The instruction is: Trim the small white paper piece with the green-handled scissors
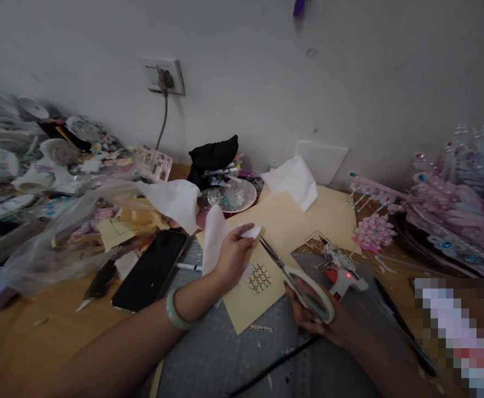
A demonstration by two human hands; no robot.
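My left hand point(230, 255) pinches a strip of thin white paper point(214, 235) between thumb and fingers, above a grey cutting mat point(242, 354). A pale green bangle point(175, 312) circles that wrist. My right hand point(319, 320) grips scissors point(298, 282) with cream handles. Their blades point up-left and meet the edge of the white paper by my left fingertips. Under both hands lies a cream card sheet point(258, 293) with a small cut-out scale pattern point(260, 278).
A black phone point(151, 270) lies left of the mat. A glue gun point(345, 281) with a lit red lamp sits right of the scissors. Pink beaded ornaments point(453, 210) fill the right side, clutter and plastic bags point(59, 232) the left. A glass bowl point(231, 196) stands behind.
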